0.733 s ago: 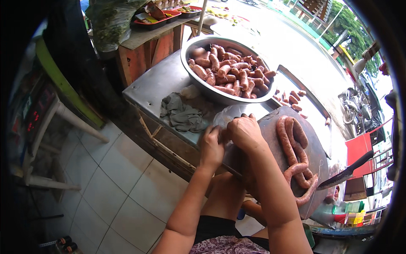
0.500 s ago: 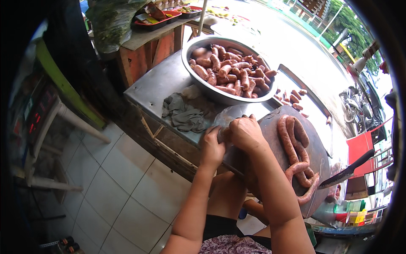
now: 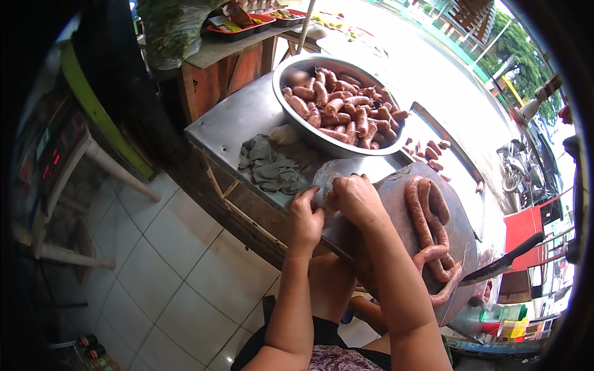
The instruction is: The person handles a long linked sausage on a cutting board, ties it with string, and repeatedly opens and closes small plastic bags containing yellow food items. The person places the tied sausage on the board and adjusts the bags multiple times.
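Observation:
Both my hands work at a clear plastic bag [image 3: 334, 170] at the metal table's near edge, beside the round board. My left hand [image 3: 305, 217] pinches the bag's left side, fingers curled and thumb up. My right hand [image 3: 357, 199] is closed at the bag's opening; its fingertips are partly hidden, and I cannot make out what lies inside. On the dark round board [image 3: 390, 198], to the right, lies a long coiled sausage [image 3: 421, 210]. A large metal basin [image 3: 291, 114] beyond my hands holds many short tied sausages [image 3: 346, 114].
A black-handled knife [image 3: 504, 260] juts past the board's right edge. A grey cloth [image 3: 272, 167] lies crumpled on the metal table [image 3: 229, 123]. Several loose sausages [image 3: 430, 151] lie right of the basin. At the left stands a white plastic stool [image 3: 99, 154] on the tiled floor.
My left hand has moved slightly left and down, away from the right hand, and its fingers look looser. The right hand stays at the bag. The view has shifted a little.

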Demonstrator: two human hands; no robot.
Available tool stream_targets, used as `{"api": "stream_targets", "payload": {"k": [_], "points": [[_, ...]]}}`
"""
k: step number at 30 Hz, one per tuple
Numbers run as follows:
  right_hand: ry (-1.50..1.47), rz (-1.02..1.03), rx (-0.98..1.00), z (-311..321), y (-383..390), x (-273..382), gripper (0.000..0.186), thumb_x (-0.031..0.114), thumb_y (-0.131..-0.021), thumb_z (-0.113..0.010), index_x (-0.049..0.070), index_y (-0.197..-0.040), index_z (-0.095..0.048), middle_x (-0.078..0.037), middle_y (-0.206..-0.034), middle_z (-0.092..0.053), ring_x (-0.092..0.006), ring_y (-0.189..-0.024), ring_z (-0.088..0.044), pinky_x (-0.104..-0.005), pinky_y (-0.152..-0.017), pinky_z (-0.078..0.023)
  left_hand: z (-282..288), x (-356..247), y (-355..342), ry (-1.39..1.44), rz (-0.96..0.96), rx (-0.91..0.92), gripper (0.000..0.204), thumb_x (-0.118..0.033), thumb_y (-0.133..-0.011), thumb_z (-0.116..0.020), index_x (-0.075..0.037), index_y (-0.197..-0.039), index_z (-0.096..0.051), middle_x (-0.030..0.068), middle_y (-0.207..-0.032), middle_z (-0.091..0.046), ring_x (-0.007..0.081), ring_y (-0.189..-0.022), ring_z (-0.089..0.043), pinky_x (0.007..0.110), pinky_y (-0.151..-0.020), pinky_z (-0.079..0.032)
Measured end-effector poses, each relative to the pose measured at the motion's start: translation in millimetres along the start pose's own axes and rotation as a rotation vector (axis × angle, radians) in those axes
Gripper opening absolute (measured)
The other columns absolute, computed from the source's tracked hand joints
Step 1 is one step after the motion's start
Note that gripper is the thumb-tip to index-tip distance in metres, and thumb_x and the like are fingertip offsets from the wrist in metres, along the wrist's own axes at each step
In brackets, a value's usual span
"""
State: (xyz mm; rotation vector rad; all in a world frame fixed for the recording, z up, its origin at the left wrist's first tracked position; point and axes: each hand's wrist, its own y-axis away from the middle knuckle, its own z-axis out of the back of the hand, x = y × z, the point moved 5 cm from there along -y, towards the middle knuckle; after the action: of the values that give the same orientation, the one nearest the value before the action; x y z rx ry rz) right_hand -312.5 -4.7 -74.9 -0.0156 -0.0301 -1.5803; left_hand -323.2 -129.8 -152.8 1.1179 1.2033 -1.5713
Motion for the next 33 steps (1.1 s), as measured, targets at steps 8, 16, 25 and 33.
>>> {"api": "stream_targets", "payload": {"k": [8,16,25,33], "points": [[-0.123,0.078,-0.012,-12,-9,1,0.014,0.011,-0.074,-0.070,-0.002,-0.075,-0.071,-0.025,-0.077,-0.068,-0.0401,-0.078,-0.069,-0.0460,-0.075,-0.055,3,-10,-1,-0.049,0.021,0.110,0.048,0.009,-0.077,-0.061,0.002,-0.124,-0.066,0.0151,-0.113,-0.065,0.0176,-0.080,-0.063,0.030,-0.074,-0.053],[-0.080,0.015,-0.053,1,-5,-2,0.015,0.015,-0.074,-0.074,0.000,-0.076,-0.072,-0.023,-0.074,-0.068,-0.0407,-0.076,-0.069,-0.0461,-0.074,-0.056,9,-34,0,-0.230,-0.097,-0.028,0.028,-0.003,-0.082,-0.069,-0.002,-0.110,-0.071,0.0220,-0.136,-0.054,0.0401,-0.128,-0.050,0.047,-0.108,-0.041],[-0.144,0.021,-0.014,8,-6,-6,0.013,0.008,-0.070,-0.073,-0.002,-0.078,-0.071,-0.025,-0.076,-0.067,-0.0402,-0.078,-0.069,-0.0451,-0.073,-0.055,-10,-40,1,-0.366,-0.267,-0.076,0.017,-0.011,-0.084,-0.071,-0.006,-0.100,-0.076,0.0255,-0.142,-0.051,0.0439,-0.132,-0.045,0.050,-0.111,-0.036],[-0.184,0.029,-0.023,6,-6,-9,0.011,0.002,-0.070,-0.070,-0.002,-0.079,-0.071,-0.026,-0.078,-0.067,-0.0418,-0.081,-0.069,-0.0463,-0.074,-0.055,-14,-35,1,-0.473,-0.300,-0.057,0.019,-0.017,-0.085,-0.070,-0.008,-0.100,-0.074,0.0246,-0.139,-0.052,0.0428,-0.131,-0.045,0.054,-0.110,-0.034]]}}
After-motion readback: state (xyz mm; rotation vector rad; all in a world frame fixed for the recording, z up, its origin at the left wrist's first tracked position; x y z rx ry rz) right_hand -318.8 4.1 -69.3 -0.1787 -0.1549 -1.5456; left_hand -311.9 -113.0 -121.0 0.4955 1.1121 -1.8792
